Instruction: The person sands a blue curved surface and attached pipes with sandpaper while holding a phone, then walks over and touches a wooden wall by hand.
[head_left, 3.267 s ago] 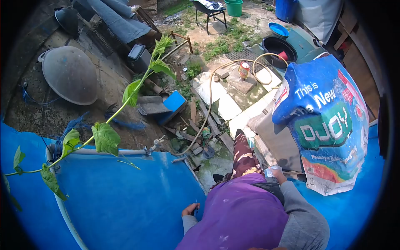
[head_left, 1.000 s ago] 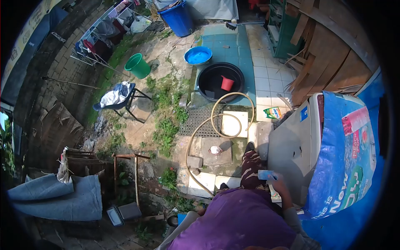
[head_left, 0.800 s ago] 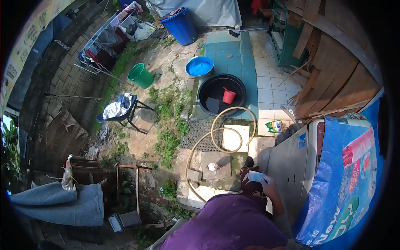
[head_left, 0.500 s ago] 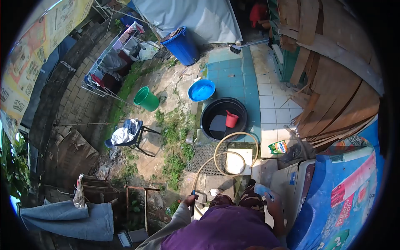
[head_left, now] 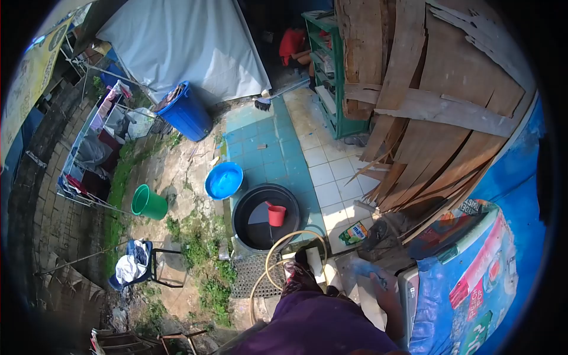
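At the bottom edge, my left hand [head_left: 258,325] is mostly hidden by my purple shirt; the beige hose [head_left: 253,300] runs down to it, and the hand appears closed around it. The hose loops forward over a grey perforated mat [head_left: 251,278]. On the right, my right hand [head_left: 387,296] is closed on a light blue object [head_left: 368,269], blurred and too unclear to name. Ahead stands a round black tub [head_left: 238,228] with some water and a red dipper [head_left: 276,216] inside. My foot [head_left: 302,257] is in front of the tub.
A blue basin [head_left: 225,180], green bucket [head_left: 149,203] and blue bin [head_left: 188,115] stand ahead left. A chair [head_left: 155,269] bears cloth. A green-white pouch [head_left: 354,234] lies right, below broken wooden boards [head_left: 438,160]. Another person [head_left: 291,46] crouches by the green shelf [head_left: 331,77].
My view has turned right, so the tub, basin and bucket sit further left and lower. One foot has come forward beside the hose. My left hand has dropped mostly out of sight.
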### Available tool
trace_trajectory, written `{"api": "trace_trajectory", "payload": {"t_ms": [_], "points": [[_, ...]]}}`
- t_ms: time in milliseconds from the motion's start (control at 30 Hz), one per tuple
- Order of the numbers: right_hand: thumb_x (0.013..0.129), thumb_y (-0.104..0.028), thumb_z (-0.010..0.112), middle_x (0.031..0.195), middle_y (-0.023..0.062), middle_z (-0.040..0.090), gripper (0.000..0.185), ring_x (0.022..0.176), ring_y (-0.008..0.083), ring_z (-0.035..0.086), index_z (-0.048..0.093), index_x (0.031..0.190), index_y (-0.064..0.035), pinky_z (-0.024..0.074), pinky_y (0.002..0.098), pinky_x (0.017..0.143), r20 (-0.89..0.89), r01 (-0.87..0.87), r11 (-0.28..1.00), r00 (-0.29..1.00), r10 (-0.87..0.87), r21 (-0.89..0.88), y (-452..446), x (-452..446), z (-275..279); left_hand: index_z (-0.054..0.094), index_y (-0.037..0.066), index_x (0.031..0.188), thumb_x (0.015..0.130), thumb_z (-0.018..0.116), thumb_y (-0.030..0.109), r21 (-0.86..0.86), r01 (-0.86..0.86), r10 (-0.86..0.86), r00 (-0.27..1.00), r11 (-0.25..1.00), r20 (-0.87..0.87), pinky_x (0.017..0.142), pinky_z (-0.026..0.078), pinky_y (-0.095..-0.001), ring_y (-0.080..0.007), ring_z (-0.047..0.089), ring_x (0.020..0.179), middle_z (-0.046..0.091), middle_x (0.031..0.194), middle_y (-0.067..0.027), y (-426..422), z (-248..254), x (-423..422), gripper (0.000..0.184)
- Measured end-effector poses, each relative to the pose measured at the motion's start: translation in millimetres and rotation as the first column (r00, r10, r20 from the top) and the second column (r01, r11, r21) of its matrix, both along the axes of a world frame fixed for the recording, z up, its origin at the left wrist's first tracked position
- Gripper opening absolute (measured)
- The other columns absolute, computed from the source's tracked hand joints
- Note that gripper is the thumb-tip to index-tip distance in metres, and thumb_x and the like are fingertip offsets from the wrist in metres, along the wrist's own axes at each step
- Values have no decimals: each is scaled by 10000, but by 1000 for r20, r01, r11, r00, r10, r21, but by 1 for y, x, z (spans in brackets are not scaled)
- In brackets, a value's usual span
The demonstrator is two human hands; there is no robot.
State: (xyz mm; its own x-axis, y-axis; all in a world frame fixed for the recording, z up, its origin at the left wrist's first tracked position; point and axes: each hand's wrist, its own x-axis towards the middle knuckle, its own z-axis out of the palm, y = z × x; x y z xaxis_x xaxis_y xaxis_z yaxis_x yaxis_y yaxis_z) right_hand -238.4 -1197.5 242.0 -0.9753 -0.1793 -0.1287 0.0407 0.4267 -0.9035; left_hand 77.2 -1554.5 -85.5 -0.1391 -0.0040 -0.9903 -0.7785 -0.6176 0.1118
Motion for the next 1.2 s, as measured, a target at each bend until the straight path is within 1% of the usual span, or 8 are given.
{"api": "trace_trajectory", "payload": {"t_ms": [200,400,500,600,767,867,1133,1200], "points": [[982,-161,581,996,115,703,244,908,137,613,670,1061,52,451,285,829,-188,246,969,951,-247,-29,-65,-108,41,606,153,837,815,638,357,23,31,-29,996,999,-82,554,402,-336,-157,480,603,512,713,9,-72,-9,-104,208],[1033,-177,499,1252,136,644,297,1037,136,549,614,1167,62,401,279,968,-660,608,773,508,-554,-181,-88,-207,118,603,140,796,768,666,322,-152,119,-164,929,981,-331,533,388,-335,-168,477,588,504,691,-4,-211,-18,-249,195],[1019,-185,503,1540,149,394,293,1208,182,522,592,1141,65,368,315,1039,-681,549,820,539,-495,-162,-67,-253,126,602,133,775,744,679,305,-314,144,-273,864,939,-422,522,380,-335,-174,475,580,501,679,-11,-277,-13,-323,191],[1014,-196,504,1575,140,334,307,1212,173,512,592,1124,77,357,334,1059,-721,457,886,586,-369,-81,-58,-291,124,515,159,676,695,604,333,-428,469,-599,761,773,-249,412,354,-327,-196,456,452,469,589,-27,-313,-2,-388,196],[1015,-240,507,1593,137,288,440,1254,167,475,512,1326,71,312,337,1098,-638,368,898,638,-432,-241,-54,-328,123,513,165,677,678,649,352,-335,526,-612,752,782,-247,413,358,-347,-200,459,452,483,594,-34,-325,-5,-414,231],[1018,-249,515,1509,131,419,577,1308,162,427,339,1482,44,274,332,1123,-567,308,887,684,-458,-344,-56,-351,115,534,153,706,703,638,340,-287,601,-653,745,746,-138,438,375,-352,-203,484,490,508,634,-38,-279,-10,-428,214],[1021,-229,506,1570,184,308,393,1204,135,503,551,1228,102,351,314,1063,-594,310,873,642,-484,-377,-59,-413,109,588,121,783,770,609,307,-274,609,-663,723,744,-194,505,419,-365,-210,551,591,576,739,-49,-160,9,-566,187],[1010,-226,508,1561,232,296,353,1310,223,459,586,1185,71,332,347,1080,-637,294,919,663,-394,-263,-57,-428,105,601,113,802,787,602,298,-295,618,-679,706,729,-198,521,430,-368,-212,568,616,592,766,-52,-145,17,-600,186]]}}
